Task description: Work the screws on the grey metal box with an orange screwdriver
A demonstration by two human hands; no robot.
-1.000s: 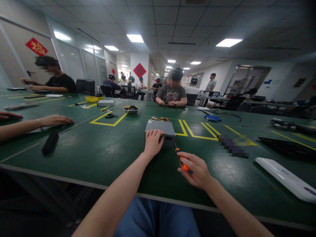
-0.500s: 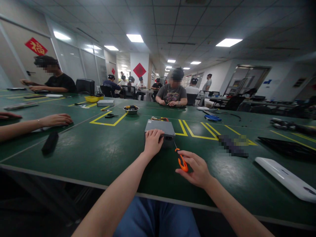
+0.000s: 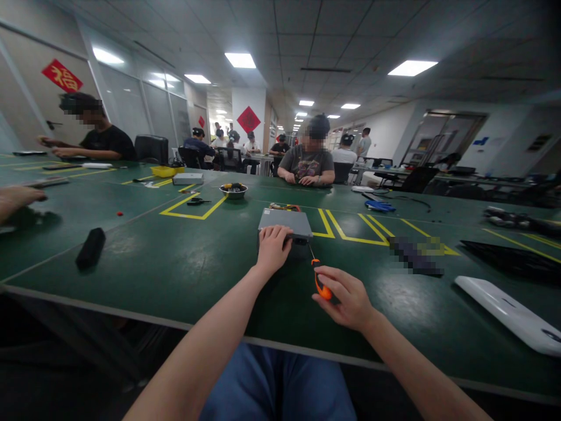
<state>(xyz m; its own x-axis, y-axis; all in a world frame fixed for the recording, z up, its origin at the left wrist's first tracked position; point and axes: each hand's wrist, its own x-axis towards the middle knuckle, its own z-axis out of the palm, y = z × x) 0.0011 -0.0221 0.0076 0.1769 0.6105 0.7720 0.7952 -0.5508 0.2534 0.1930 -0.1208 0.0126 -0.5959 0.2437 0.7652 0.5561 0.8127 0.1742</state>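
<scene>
Two bare hands work at a grey metal box (image 3: 284,222) on a green workbench (image 3: 131,263). The left hand (image 3: 274,251) curls over the box's near edge, pinning it steady, while the right hand (image 3: 346,298) grips an orange-handled screwdriver (image 3: 319,286) between fingers and thumb, its thin shaft pointing at the box's near corner. A black oblong object (image 3: 90,248) lies well off to the left.
</scene>
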